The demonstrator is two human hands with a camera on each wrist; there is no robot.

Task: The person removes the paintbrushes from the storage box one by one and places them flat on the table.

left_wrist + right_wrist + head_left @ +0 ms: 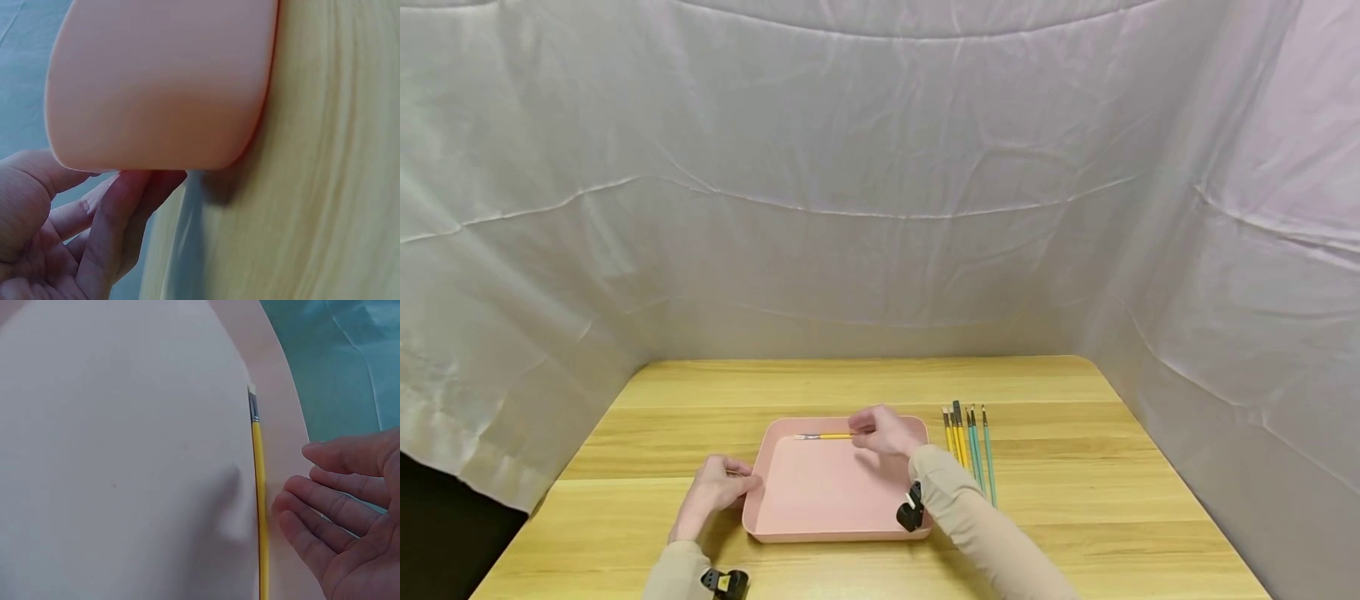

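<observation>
A pink tray (831, 492) lies on the table, with one yellow-handled paintbrush (832, 436) inside it along the far wall, bristles toward the left. My left hand (713, 486) pinches the tray's left wall between thumb and fingers; the left wrist view shows the fingertips at that wall's edge. Over the far right part of the tray is my right hand (886, 431), close to the brush handle. In the right wrist view its fingers (328, 506) are loosely extended beside the yellow handle, with a visible gap between them and the brush.
Right of the tray, several paintbrushes lie side by side, yellow-handled ones (957, 437) and teal-handled ones (988, 458). My right forearm passes over the tray's near right corner. Grey curtains (880, 208) stand behind and beside the wooden table (1112, 500).
</observation>
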